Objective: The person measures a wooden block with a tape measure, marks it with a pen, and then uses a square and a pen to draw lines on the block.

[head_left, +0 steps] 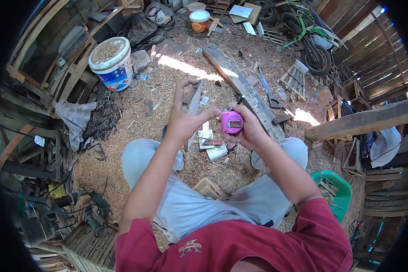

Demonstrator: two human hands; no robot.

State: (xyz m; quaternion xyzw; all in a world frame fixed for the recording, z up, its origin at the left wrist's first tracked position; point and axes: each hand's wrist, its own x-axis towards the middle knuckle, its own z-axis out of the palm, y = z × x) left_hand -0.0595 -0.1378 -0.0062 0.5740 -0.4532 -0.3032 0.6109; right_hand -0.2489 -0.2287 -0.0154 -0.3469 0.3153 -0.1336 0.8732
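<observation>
My left hand (186,113) holds a thin wooden board (195,102) upright between thumb and fingers, its narrow edge toward me. The thumb reaches across toward the tape measure. In my right hand (247,127) is a pink tape measure (232,122), gripped just right of the board. Whether its tape is pulled out is too small to tell. Below both hands, on the ground between my knees, lie pale wood pieces (217,152) with a red-handled tool (212,143) on them. A small slatted wooden piece (208,187) rests nearer my lap.
A long plank (247,86) lies ahead with a handsaw (268,90) to its right. A white bucket (111,65) stands at left, a green basin (344,195) at right. Power tools (93,213) sit lower left; a thick beam (362,120) juts in from the right.
</observation>
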